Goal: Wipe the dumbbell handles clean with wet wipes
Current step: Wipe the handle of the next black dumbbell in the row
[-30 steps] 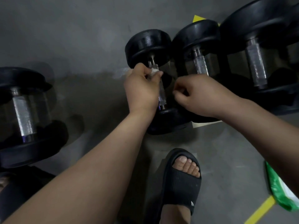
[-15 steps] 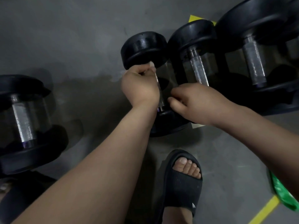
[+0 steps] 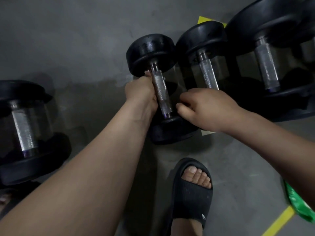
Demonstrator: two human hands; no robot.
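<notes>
The handle (image 3: 161,94) is gripped by left hand (image 3: 141,96), right hand (image 3: 204,108) curled, hold untellable; dumbbell (image 3: 151,51) may be rolled onto foot (image 3: 197,176) if tugged.

dim light falls on a grey concrete floor (image 3: 68,40) marked with yellow tape (image 3: 279,222).

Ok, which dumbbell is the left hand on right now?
The smallest dumbbell, mid-view: the left hand grips its knurled handle. The lone dumbbell far left lies untouched.
</notes>
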